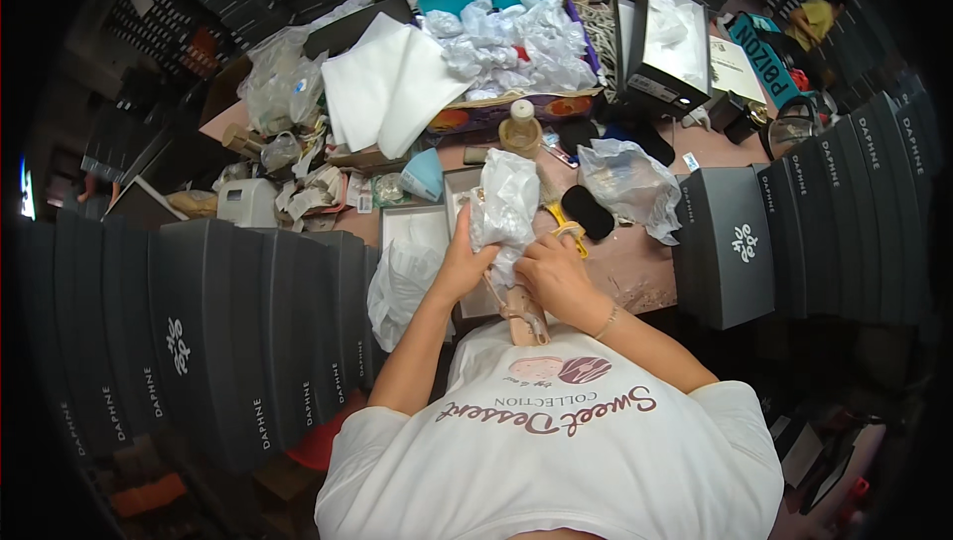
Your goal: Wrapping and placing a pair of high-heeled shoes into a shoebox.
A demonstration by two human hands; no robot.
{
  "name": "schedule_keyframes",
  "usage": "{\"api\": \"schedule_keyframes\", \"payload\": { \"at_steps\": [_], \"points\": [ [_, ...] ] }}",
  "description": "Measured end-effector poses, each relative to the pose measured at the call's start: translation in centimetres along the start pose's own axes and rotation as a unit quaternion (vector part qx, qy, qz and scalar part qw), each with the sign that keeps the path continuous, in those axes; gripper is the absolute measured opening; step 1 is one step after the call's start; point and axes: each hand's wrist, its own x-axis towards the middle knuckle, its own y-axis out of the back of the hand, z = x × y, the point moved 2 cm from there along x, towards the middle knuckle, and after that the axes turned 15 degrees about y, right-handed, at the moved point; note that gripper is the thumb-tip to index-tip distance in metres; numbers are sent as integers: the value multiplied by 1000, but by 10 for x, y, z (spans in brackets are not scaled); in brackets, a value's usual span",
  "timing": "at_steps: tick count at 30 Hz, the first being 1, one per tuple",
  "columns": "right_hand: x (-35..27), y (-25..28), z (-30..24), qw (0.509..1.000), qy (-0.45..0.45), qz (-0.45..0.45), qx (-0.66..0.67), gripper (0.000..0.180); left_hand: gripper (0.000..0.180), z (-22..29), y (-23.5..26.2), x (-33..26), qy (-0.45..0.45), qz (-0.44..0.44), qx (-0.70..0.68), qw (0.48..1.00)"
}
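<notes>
Together, two hands, left (463, 264) and right (556, 272), grip one plastic-wrapped sandal (508, 232)

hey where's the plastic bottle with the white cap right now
In the head view, the plastic bottle stands upright on the table just above centre, in front of the long cardboard box of crumpled plastic bags, beyond the clear bag in the person's hands.

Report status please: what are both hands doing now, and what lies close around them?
Left hand grips clear plastic bag. Right hand holds tan sandal half inside it. Open box behind; yellow tool and black pad close right.
</notes>
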Motion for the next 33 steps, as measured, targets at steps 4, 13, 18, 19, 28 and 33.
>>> {"api": "schedule_keyframes", "payload": {
  "at_steps": [4,13,18,19,28,33],
  "points": [
    [26,10,3,984,-61,168,-25,41,77,22,-2,-12,35,-19,-38,998],
    [40,-32,46,977,-115,145,107,63,75,8,-22,-3,78,-34,-146,986],
    [-16,5,53,911,-141,272,278,48,71,22,-63,3,10,-69,-104,992],
    [-28,9,56,898,-179,258,306,44,70,26,-76,4,-3,-63,-74,995],
    [-151,-27,153,952,-229,127,156,30,79,14,-152,56,-43,-13,109,993],
    [-140,-1,171,967,-234,50,89,62,91,54,-156,141,-121,43,307,943]
  ]
}}
